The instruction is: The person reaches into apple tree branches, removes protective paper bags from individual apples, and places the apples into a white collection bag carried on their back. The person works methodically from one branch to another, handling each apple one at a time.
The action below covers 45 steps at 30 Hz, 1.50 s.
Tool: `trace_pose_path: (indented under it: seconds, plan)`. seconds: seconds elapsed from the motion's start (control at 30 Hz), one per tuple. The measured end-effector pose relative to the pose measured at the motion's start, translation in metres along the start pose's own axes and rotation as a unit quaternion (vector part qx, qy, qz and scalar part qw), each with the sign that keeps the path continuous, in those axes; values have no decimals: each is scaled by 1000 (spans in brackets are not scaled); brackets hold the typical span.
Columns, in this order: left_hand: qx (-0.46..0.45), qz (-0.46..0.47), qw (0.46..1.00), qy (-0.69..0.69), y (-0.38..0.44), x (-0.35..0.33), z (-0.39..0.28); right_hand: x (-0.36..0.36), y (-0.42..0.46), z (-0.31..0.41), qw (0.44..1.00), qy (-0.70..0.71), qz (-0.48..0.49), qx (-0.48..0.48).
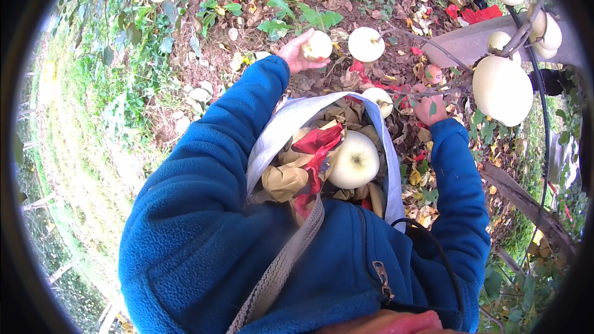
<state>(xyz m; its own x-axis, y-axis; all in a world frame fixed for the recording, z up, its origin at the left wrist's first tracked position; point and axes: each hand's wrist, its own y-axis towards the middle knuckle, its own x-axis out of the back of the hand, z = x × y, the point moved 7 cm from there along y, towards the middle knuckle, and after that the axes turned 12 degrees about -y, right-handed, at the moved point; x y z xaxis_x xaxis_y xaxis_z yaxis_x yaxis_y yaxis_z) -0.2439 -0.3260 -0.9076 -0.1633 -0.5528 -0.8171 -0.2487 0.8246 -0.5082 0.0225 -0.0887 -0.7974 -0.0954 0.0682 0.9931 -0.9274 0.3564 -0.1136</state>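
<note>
My left hand (297, 54) is stretched out beyond the bag, its fingers around a pale apple (317, 46). Just right of it hangs another pale apple (366, 44). My right hand (429, 105) is at a thin branch (417, 94) right of the bag, partly hidden by a leaf; whether it grips anything is unclear. A small reddish fruit (433, 74) is just above it. Against my front, a white bag (393, 167) on a woven strap (285, 264) holds a large pale apple (354, 160) among brown paper (284, 181) and red wrapping (320, 144). A pale apple (378, 101) shows at the bag's far rim.
Several pale apples (502, 91) hang on branches at the right, beside a black hose or cable (544, 116). A grey post or beam (452, 39) lies behind them. A thick branch (529, 202) reaches in lower right. Fallen leaves and red scraps (481, 15) cover the soil.
</note>
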Motion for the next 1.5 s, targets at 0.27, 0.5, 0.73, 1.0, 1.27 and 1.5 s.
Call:
trace_pose_path:
  seconds: [0.27,0.5,0.73,1.0,1.27,1.5]
  plan:
    - [-27,-7,967,254,7,7,-1,27,-13,16,998,-44,42,-32]
    - [-217,-22,671,709,6,-13,-2,22,-22,28,992,-88,79,-37]
    - [-218,-28,557,801,6,-15,6,46,-53,108,944,-146,281,88]
    - [-196,-78,521,827,0,-16,3,106,-2,184,989,26,122,83]
    - [-290,178,558,757,-34,-56,-20,117,79,229,989,118,54,65]
    - [-321,201,615,691,-89,-81,-37,25,127,248,981,48,176,71]
